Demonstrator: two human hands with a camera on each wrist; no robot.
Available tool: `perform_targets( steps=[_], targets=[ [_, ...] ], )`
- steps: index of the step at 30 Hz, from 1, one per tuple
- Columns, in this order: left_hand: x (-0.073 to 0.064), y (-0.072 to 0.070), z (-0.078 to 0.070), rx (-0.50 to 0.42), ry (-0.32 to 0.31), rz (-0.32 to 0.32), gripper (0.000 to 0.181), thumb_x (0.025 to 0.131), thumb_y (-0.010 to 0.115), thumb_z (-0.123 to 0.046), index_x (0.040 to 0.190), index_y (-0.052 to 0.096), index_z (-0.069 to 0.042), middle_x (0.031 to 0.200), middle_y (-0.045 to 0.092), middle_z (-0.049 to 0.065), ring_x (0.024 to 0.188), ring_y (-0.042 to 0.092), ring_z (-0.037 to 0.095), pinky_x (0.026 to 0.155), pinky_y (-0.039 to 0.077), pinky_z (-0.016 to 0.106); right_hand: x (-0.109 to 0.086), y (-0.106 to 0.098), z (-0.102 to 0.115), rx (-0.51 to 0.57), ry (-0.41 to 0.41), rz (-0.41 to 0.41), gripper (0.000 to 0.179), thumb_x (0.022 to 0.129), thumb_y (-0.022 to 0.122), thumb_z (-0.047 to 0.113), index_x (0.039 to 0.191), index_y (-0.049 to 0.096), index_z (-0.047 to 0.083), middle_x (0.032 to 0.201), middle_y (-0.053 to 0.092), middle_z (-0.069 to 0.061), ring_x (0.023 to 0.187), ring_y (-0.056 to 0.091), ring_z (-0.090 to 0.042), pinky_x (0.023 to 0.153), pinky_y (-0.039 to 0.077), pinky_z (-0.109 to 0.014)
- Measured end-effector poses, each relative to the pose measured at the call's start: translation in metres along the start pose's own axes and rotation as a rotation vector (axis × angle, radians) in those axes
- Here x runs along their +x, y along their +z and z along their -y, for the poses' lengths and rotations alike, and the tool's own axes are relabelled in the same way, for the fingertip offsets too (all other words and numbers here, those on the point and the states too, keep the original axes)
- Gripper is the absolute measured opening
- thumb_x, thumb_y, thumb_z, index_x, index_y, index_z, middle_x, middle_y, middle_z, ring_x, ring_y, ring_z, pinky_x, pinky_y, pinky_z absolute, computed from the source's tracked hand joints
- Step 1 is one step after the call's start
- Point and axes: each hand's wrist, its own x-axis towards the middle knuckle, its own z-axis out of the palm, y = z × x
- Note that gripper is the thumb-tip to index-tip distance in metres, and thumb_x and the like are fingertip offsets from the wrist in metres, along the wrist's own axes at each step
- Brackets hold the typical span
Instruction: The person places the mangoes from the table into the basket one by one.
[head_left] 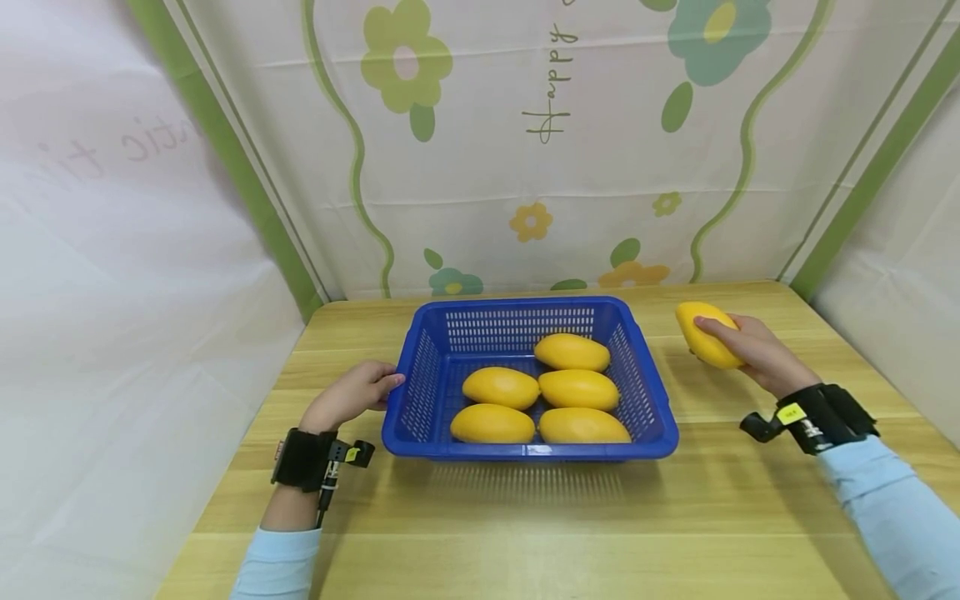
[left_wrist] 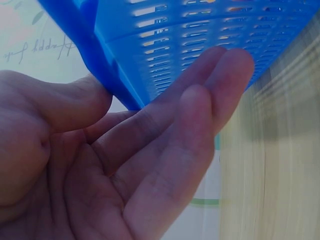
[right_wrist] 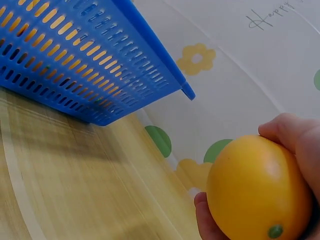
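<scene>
A blue plastic basket with slotted walls stands on the wooden table, holding several yellow mangoes. They lie on their sides, mostly toward the basket's right and front. At the basket's left rim, my left hand holds on with the thumb at the rim and the fingers beneath it, along the outer wall. Off to the right of the basket, my right hand grips another mango above the table. In the right wrist view that mango shows a green stem spot; thumb and fingers wrap its sides.
The light wooden table runs up to a white floral cloth at the back. White cloth sides with green edging flank the table left and right. Both wrists wear black straps with small cameras.
</scene>
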Motion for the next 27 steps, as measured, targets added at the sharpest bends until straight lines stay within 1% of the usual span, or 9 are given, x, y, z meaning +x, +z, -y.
perform_targets(
  steps=[10,20,27],
  targets=[
    [0.000,0.000,0.000,0.009,-0.006,-0.005,0.037,0.109,0.038,-0.014,0.124,0.058,0.013,0.106,0.072,0.020,0.098,0.073,0.027,0.089,0.061,0.043,-0.003,0.005,0.014,-0.002,-0.022,0.011,0.078,0.101,0.046,0.055,0.142,0.032,-0.010,0.098,0.061,0.004,0.085,0.062,-0.010,0.073,0.058,-0.026],
    [0.001,0.000,-0.001,0.019,-0.012,-0.010,0.036,0.109,0.038,-0.015,0.123,0.059,0.012,0.105,0.073,0.018,0.097,0.073,0.027,0.089,0.062,0.044,-0.005,0.008,0.023,0.015,-0.024,0.014,0.076,0.101,0.047,0.054,0.139,0.035,-0.011,0.094,0.063,0.007,0.084,0.064,-0.009,0.073,0.058,-0.025],
    [0.000,0.001,-0.001,0.018,-0.015,-0.011,0.037,0.109,0.038,-0.015,0.123,0.059,0.012,0.105,0.073,0.019,0.098,0.073,0.028,0.090,0.061,0.046,-0.008,0.011,0.030,-0.017,-0.039,0.019,0.076,0.101,0.046,0.055,0.138,0.036,-0.010,0.097,0.062,0.005,0.085,0.062,-0.010,0.073,0.057,-0.026]
  ],
)
